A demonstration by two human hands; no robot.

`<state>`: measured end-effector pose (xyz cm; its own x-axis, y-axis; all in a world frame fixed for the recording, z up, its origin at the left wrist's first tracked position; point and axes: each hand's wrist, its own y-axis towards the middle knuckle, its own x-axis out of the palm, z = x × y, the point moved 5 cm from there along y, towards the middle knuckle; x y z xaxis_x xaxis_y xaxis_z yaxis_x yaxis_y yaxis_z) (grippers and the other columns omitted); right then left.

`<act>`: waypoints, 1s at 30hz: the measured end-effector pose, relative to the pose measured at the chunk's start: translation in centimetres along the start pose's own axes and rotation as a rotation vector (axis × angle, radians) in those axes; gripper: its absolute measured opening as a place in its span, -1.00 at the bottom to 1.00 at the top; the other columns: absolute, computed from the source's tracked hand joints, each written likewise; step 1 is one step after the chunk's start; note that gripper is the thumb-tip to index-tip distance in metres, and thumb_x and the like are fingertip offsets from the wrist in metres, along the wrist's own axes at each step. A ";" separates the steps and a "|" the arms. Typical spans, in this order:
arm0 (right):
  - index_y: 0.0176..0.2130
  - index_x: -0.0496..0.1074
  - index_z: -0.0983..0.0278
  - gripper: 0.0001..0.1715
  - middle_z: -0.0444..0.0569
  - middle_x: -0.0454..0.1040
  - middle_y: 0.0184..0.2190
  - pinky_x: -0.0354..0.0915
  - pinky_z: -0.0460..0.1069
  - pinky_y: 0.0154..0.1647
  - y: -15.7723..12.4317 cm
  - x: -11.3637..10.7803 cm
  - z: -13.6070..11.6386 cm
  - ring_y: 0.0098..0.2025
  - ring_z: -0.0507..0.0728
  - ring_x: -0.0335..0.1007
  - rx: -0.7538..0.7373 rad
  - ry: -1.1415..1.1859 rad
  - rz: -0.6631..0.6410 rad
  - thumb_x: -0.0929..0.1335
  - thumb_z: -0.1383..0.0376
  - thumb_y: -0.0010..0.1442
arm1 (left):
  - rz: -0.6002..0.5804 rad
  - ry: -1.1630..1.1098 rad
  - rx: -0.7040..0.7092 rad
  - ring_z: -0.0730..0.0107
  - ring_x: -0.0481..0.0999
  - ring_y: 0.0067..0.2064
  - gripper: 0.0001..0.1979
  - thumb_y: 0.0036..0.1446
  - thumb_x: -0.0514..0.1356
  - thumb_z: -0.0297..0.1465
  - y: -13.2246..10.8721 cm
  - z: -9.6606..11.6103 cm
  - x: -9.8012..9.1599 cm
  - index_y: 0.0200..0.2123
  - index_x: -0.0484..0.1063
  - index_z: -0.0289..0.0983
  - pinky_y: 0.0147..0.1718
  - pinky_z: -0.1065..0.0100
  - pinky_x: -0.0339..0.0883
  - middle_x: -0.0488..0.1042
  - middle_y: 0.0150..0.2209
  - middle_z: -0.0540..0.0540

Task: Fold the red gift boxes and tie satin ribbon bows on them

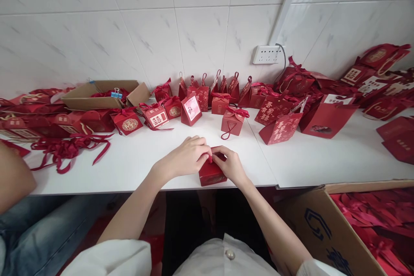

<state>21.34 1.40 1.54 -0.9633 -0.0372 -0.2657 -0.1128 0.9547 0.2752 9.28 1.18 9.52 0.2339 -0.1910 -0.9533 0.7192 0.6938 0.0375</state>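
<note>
A small red gift box (211,177) lies on the white table near its front edge, right before me. My left hand (194,155) pinches a red ribbon (210,159) at the top of this box. From the other side my right hand (229,163) closes its thumb and fingers on the same ribbon, touching the box. The fingers partly cover the ribbon, so its knot or bow cannot be made out. Just beyond my hands stands a red box with a ribbon bow and a cord loop (233,123).
Several finished-looking red boxes (194,110) line the wall. Loose ribbons (67,148) and an open cardboard box (93,101) are at left, where another person's arm (14,177) shows. A carton of red ribboned pieces (310,224) stands at lower right. A power strip (268,54) hangs on the wall.
</note>
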 end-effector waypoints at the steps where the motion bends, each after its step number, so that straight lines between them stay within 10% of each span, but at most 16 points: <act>1: -0.41 0.46 0.23 -0.87 -0.09 0.50 -0.40 0.29 -0.02 -0.26 0.0 0.0 0.0 -0.35 0.08 0.40 -0.005 -0.006 -0.003 0.30 0.38 0.07 | -0.030 0.037 0.039 0.28 0.36 -0.19 -0.69 0.17 -0.07 -0.51 0.6 0.2 -0.2 -0.33 0.47 -0.24 -0.10 0.23 0.16 0.38 -0.32 -0.07; 15: -0.44 0.45 0.24 -0.90 -0.06 0.45 -0.38 0.27 0.00 -0.18 0.2 0.0 0.7 -0.28 0.10 0.38 0.018 0.137 -0.037 0.32 0.32 0.06 | -0.002 -0.591 -0.004 0.40 0.42 -0.31 -0.93 0.01 0.14 -0.41 4.6 -5.9 3.2 -0.41 0.40 -0.28 -0.25 0.36 0.28 0.47 -0.37 -0.03; 30: -0.46 0.49 0.23 -0.84 -0.05 0.45 -0.36 0.30 0.01 -0.17 0.1 0.0 0.7 -0.24 0.12 0.41 -0.011 0.177 -0.054 0.32 0.28 0.09 | 0.116 -0.704 -0.120 0.41 0.41 -0.34 -0.91 -0.02 0.16 -0.40 3.8 -6.1 4.6 -0.43 0.44 -0.29 -0.25 0.34 0.29 0.50 -0.39 -0.03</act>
<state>21.45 1.73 0.96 -0.9834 -0.1411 -0.1139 -0.1677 0.9467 0.2751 9.11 7.17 3.48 0.6994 -0.4852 -0.5248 0.5967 0.8006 0.0550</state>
